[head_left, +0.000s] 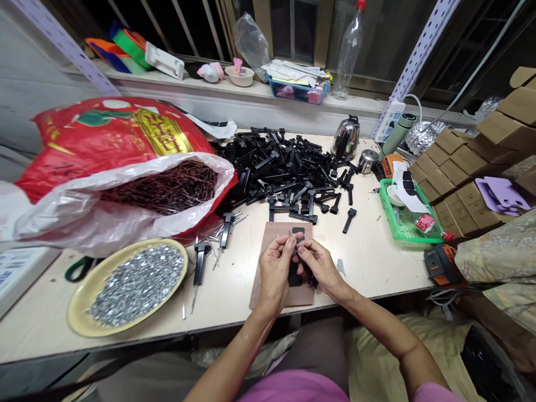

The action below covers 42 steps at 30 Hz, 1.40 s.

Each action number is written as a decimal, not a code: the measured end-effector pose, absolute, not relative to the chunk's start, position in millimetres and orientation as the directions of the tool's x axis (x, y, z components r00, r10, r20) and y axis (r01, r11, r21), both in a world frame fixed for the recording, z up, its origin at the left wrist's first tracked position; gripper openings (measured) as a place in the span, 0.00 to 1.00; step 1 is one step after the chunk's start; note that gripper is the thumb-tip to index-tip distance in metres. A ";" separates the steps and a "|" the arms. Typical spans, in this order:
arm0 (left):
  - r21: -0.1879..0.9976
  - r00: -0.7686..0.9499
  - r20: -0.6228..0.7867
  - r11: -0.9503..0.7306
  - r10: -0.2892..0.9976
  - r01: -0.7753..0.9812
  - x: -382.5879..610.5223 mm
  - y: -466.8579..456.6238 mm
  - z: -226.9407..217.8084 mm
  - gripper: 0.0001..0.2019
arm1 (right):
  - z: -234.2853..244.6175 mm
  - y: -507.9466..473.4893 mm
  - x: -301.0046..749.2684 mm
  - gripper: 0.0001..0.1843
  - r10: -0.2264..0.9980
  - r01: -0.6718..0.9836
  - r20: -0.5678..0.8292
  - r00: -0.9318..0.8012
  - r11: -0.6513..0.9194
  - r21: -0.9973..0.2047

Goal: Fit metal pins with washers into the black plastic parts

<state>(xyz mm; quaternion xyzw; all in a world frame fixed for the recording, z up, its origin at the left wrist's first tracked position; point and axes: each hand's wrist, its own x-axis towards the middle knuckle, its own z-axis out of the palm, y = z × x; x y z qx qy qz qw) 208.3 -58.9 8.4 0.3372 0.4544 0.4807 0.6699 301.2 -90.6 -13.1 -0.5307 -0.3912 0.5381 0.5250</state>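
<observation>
My left hand (276, 267) and my right hand (321, 264) meet over a brown board (272, 231) near the table's front edge. Both are closed, with thumbs and fingertips pinched together. Whatever is between them is small and mostly hidden. Under the fingers a black rounded strip (298, 230) lies on the board, partly covered by my hands. Beyond the board spreads a big heap of black plastic T-shaped parts (288, 167). One single black T-shaped part (349, 220) lies apart to the right of the board.
At left, a yellow bowl (75, 312) holds small silvery pieces; behind it a red bag (62, 151) holds dark thin rods. A black-handled tool (201, 262) lies beside the bowl. To the right are a green basket (391, 223), a cordless tool (439, 265) and stacked cardboard boxes (456, 173).
</observation>
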 end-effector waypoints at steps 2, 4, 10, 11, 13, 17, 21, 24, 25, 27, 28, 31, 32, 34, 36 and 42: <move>0.899 0.075 -0.243 0.253 0.967 -0.358 210.5 -57.8 2.6 0.18 | -12.5 -89.4 306.3 0.17 0.980 0.023 -0.126 0.154 -0.131 -0.991; 0.921 0.074 -0.223 0.235 0.972 -0.311 209.9 -54.0 -6.5 0.17 | -14.1 -86.2 317.1 0.13 0.976 0.282 0.043 0.212 -0.019 -0.959; 0.933 0.086 0.018 -0.048 0.996 0.357 174.4 -39.6 -48.0 0.23 | -36.3 -66.4 364.4 0.11 0.919 0.889 0.392 0.035 0.150 -0.432; 0.872 0.119 0.110 -0.153 0.987 0.464 165.8 -40.0 -55.1 0.24 | -39.7 -61.5 371.2 0.11 0.919 0.921 0.394 -0.023 0.173 -0.349; 0.729 0.211 0.248 -0.325 0.946 0.602 151.3 -44.4 -67.7 0.25 | -44.0 -49.5 382.2 0.11 0.912 0.951 0.394 -0.116 0.216 -0.221; 0.526 0.304 0.327 -0.439 0.895 0.728 139.9 -58.3 -86.5 0.27 | -45.2 -25.2 394.1 0.12 0.915 0.959 0.356 -0.191 0.251 -0.131; 0.495 0.328 0.333 -0.460 0.884 0.737 142.4 -63.2 -99.8 0.26 | -50.6 -37.0 387.2 0.15 0.900 0.925 0.342 -0.270 0.342 -0.169; 0.516 0.337 0.342 -0.475 0.877 0.712 143.6 -61.9 -105.2 0.27 | -57.5 -68.3 374.3 0.18 0.795 0.776 0.340 -0.502 0.588 -0.228; 0.524 0.340 0.341 -0.477 0.876 0.705 143.6 -61.5 -105.9 0.27 | -58.3 -75.2 371.8 0.18 0.753 0.718 0.339 -0.565 0.650 -0.248; 0.537 0.344 0.333 -0.477 0.878 0.696 143.0 -61.2 -105.9 0.28 | -56.9 -76.8 372.1 0.17 0.740 0.695 0.343 -0.578 0.667 -0.269; 0.543 0.346 0.329 -0.476 0.879 0.692 142.6 -61.3 -105.6 0.28 | -55.4 -72.1 374.4 0.17 0.773 0.730 0.350 -0.529 0.625 -0.276; 0.554 0.349 0.321 -0.473 0.881 0.685 141.8 -61.8 -104.7 0.28 | -54.0 -55.8 381.0 0.17 0.880 0.843 0.353 -0.318 0.433 -0.320; 0.559 0.346 0.319 -0.470 0.882 0.683 141.8 -61.9 -104.6 0.27 | -55.8 -55.2 380.9 0.17 0.882 0.833 0.338 -0.328 0.438 -0.337; 0.570 0.335 0.315 -0.459 0.888 0.682 142.3 -62.1 -104.7 0.27 | -61.5 -63.3 377.5 0.17 0.837 0.748 0.301 -0.457 0.545 -0.379; 0.581 0.323 0.311 -0.448 0.894 0.680 142.8 -62.3 -104.6 0.27 | -65.4 -74.8 375.2 0.16 0.814 0.709 0.289 -0.503 0.580 -0.401; 0.588 0.332 0.283 -0.437 0.900 0.681 142.1 -63.0 -102.4 0.27 | -47.7 -57.4 392.3 0.17 0.894 0.860 0.299 -0.334 0.419 -0.292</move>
